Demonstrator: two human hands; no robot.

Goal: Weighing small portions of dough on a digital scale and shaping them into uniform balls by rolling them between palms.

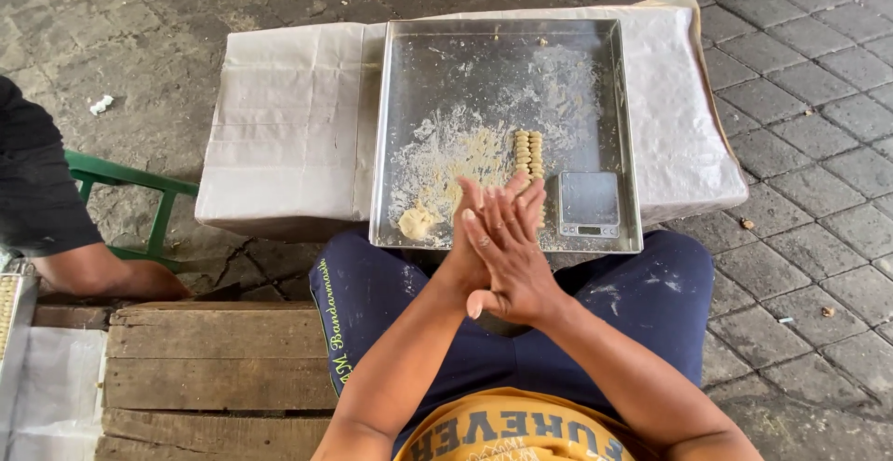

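floor: grey paving bricks (800, 98), dusty, in flat daylight | low box wrapped in pale paper (279, 117) | worn wooden pallet (214, 377) bottom left | green metal frame (139, 187) at left edge

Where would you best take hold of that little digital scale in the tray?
Grip the scale by its two long side edges, coming straight down from above. It lies flat in the tray's near right corner, close against the walls, so a sideways approach looks blocked.
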